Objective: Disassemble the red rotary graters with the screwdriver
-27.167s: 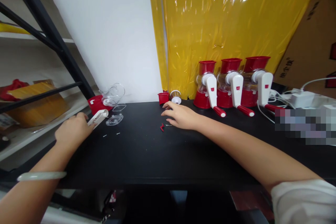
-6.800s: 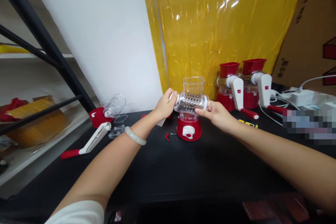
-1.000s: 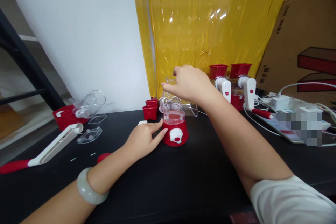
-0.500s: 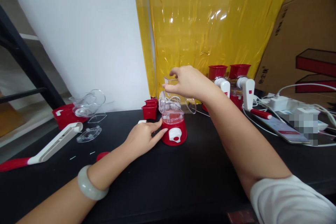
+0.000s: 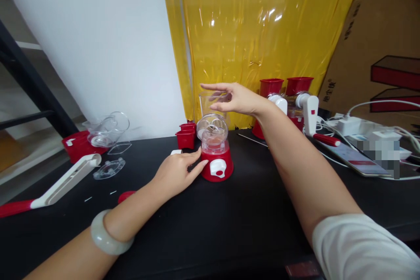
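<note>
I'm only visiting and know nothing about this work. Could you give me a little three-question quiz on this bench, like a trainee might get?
1. True or false: a pale bangle is worn on the left arm.
2. Which is the left grip touching: (a) the cardboard box, (b) the red grater base, (c) the yellow plastic sheet?
3. How many hand-cranked graters stand toward the back right?

Key: 1. True. 2. b. 3. Two.

Left hand (image 5: 176,173) low, right hand (image 5: 239,99) raised
</note>
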`<state>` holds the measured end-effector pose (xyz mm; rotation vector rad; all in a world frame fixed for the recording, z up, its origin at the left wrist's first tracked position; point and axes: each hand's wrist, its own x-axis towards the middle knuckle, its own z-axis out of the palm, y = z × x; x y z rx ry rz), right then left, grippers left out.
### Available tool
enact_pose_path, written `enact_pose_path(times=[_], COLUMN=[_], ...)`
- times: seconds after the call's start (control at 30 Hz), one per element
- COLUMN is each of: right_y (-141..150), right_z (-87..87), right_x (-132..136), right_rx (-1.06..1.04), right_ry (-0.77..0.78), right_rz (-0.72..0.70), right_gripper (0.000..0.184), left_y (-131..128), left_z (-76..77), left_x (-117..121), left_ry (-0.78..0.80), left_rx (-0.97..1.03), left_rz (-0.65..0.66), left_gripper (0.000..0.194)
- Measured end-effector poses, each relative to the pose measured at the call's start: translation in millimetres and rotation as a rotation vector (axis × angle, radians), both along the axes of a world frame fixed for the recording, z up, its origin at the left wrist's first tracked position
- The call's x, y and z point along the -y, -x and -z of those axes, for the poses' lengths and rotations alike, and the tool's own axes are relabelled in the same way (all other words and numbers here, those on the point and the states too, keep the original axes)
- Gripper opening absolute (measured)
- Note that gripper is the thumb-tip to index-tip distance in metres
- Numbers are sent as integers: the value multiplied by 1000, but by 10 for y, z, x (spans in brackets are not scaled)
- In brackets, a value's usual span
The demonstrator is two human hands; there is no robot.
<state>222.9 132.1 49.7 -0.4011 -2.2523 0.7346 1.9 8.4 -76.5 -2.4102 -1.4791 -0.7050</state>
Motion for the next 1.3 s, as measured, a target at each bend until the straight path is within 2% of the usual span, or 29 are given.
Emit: enact_pose_path(times=[0.13,0.27,0.47,0.63,0.87,1.17,1.3], right_y=[39,75,83,145,223,172,87], right_z=[122,220,278,341,405,319,270], right_x=[-151,-231,-267,-263,-229,-187,-209], right_rx=[-114,-207,-235,-271,-332,-298,-299], right_ry=[252,413,496,524,545,538,527], right_rz=[-187,-317,-447,-514,-539,-421,-417], right_gripper=[83,83,68,64,62,61,57], left_y=[3,6,14,45,38,44,49], left_z=[10,12,13,24,-6,-25,-30], left_x=[-11,-12,-13,-9,18,31,43], left_ry=[-7,5,29,20,23,25,36], left_rx=[13,16,15,2,-25,-34,-53], left_rz=[5,-5,-24,-36,-48,-54,-72], left_gripper=[45,45,45,43,44,46,47])
